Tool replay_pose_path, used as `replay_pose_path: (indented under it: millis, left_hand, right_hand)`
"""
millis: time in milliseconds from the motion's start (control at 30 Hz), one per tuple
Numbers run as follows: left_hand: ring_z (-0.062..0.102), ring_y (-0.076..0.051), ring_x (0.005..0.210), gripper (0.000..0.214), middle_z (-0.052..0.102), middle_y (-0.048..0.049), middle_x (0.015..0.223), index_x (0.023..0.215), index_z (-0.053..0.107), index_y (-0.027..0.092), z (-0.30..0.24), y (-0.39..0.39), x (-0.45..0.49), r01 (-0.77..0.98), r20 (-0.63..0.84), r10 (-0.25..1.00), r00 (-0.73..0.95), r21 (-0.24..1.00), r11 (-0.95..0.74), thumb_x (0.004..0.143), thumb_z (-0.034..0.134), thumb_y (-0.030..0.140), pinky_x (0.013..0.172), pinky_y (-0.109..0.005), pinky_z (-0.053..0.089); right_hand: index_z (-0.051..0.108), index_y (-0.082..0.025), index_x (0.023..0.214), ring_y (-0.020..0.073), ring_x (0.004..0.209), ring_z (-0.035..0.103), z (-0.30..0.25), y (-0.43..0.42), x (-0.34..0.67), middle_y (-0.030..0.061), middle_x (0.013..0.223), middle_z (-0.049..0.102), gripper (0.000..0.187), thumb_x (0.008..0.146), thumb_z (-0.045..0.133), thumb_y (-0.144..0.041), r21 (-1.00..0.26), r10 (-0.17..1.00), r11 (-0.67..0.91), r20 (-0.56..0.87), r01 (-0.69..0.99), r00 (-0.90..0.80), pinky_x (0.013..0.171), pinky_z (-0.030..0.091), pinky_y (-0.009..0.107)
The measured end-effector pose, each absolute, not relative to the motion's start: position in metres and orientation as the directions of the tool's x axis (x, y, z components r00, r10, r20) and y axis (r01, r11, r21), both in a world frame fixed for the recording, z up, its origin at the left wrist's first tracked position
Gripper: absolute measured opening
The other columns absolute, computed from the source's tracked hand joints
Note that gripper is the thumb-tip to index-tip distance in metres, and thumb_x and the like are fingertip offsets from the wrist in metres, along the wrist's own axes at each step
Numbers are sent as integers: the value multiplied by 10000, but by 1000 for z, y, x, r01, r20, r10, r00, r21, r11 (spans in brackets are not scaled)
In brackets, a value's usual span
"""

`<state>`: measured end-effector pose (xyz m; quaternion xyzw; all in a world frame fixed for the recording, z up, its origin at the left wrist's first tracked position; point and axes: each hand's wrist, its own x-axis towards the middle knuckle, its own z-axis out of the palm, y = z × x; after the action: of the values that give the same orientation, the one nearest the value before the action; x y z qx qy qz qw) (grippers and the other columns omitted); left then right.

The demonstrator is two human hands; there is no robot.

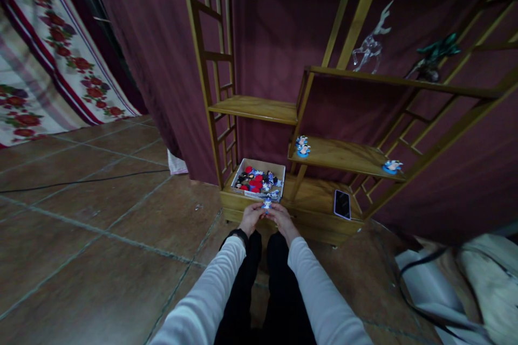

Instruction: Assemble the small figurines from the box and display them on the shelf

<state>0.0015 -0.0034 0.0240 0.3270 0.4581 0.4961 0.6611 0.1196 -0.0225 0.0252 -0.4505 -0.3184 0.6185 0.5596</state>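
Between my two hands is a small blue-and-white figurine (266, 204), held upright just in front of the box. My left hand (251, 216) pinches it from the left, and a dark band sits on that wrist. From the other side my right hand (280, 215) grips it with closed fingers. Right behind the hands stands an open cardboard box (265, 165) filled with several small red, black, blue and white figurines. Two blue-and-white figurines (303, 150) stand at the left end of the middle shelf (343, 156), and another figurine (392, 166) is at its right end.
A wooden shelf unit (254, 108) stands ahead against a maroon curtain. A phone (342, 204) lies on its low right board. Higher up are a clear deer ornament (370, 51) and a dark green ornament (435, 59). Bags (485, 280) lie at right; a cable (84, 180) crosses the tiled floor.
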Motion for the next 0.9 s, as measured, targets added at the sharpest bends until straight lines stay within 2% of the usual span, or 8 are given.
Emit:
replay_pose_path:
  millis: [100,300,633,900]
  left_hand:
    - [521,-70,450,294,623,-12,570,848,660,94,24,-3,2,-404,-294,952,82,864,301,563,733,94,487,-188,406]
    - [567,-86,517,310,646,-37,653,819,658,105,25,-4,0,-432,-300,944,137,839,330,527,761,97,533,-201,435]
    - [506,-76,473,483,576,43,557,963,616,129,23,-8,0,-406,-133,990,49,903,141,501,757,139,530,-208,389]
    - [544,-102,545,521,599,22,606,996,621,127,25,-8,2,-400,-129,988,89,903,154,497,767,165,599,-236,417]
  right_hand:
    - [652,-168,795,136,671,626,24,-22,120,19,787,686,329,523,751,-326,-887,979,-171,-203,-429,27,662,492,264]
    - [619,-183,793,147,656,621,19,-20,119,3,749,671,373,480,774,-313,-883,966,-121,-210,-454,152,659,504,291]
    - [632,-182,760,164,740,625,19,-19,117,17,786,683,317,506,784,-294,-873,984,-131,-173,-470,46,762,489,327]
    - [646,-179,795,181,793,624,17,-18,119,33,825,686,332,529,770,-333,-870,986,-137,-164,-475,17,788,478,342]
